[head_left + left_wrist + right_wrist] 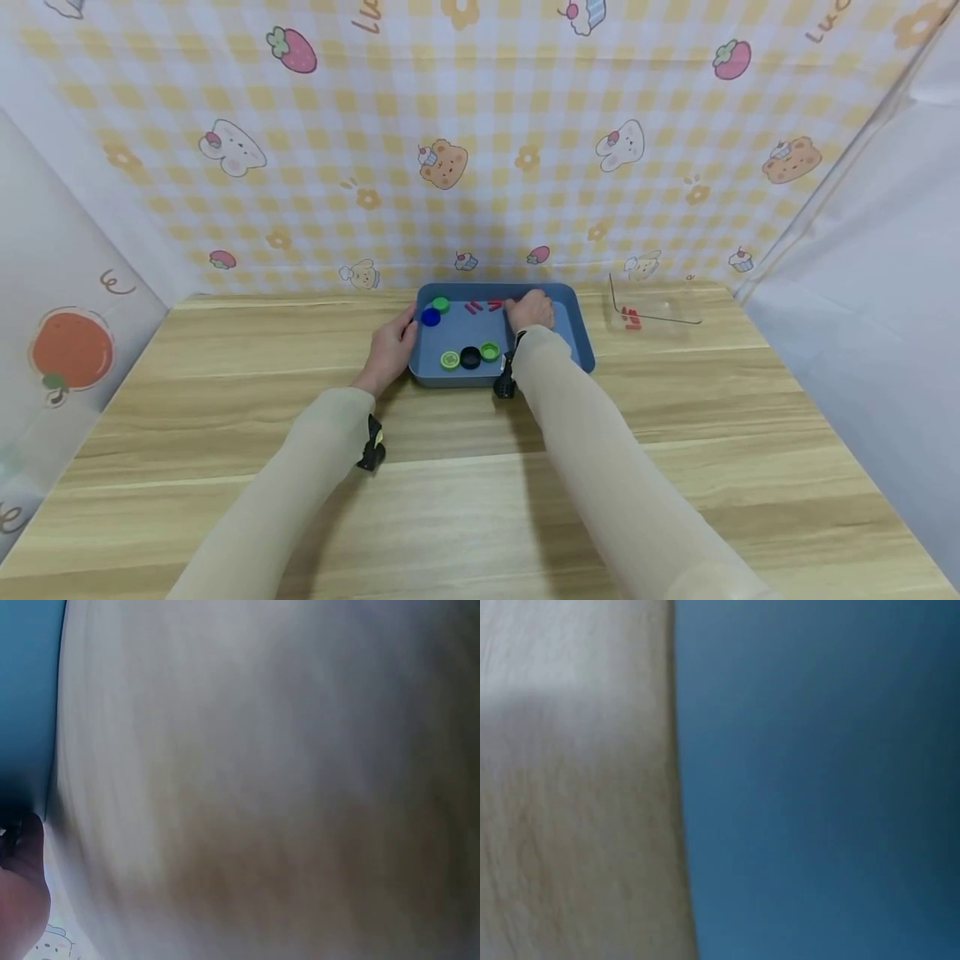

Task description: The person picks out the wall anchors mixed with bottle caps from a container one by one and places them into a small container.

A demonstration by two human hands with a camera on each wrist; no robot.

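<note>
In the head view, your worktop (450, 517) has light wood grain with brown streaks. Along its back edge hangs a yellow-and-white checked cloth (525, 108), printed with bears, rabbits and strawberries. A white left wall (45, 217) and a white right wall (877, 275) close the sides. The blue tray (461, 332) stands near the middle of the worktop's back edge. Your left hand (390, 346) grips the tray's left edge. Your right hand (532, 308) is low inside, near the tray's back edge, beside the red pieces (473, 307); its fingertips are hidden, so I cannot tell if they are together or apart. Two caps (441, 305) lie by the tray's back left corner, and three round pieces (470, 358) near its front edge. Toward the worktop's back right corner is a clear box (663, 310) with red bits (631, 317).

In the left wrist view, you see blurred worktop, with the tray's edge and part of your left hand against it.

In the right wrist view, only worktop and the blue of the tray appear.
</note>
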